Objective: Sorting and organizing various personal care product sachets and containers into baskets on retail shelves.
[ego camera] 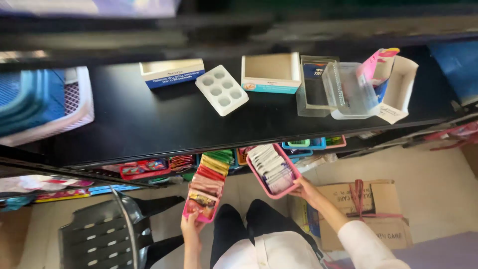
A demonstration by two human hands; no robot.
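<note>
I see left hand (190, 225) gripping pink tray (203, 195) of colourful sachets; right hand (304, 190) gripping pink tray of white sachets (273, 170), just below black shelf (149, 124).

On the shelf (149, 124), a basket (55, 107) sits at the left edge, an egg tray (221, 90) mid-shelf, open boxes (271, 73) right of it.

Two hand-held pink trays (273, 172) of sachets
</note>
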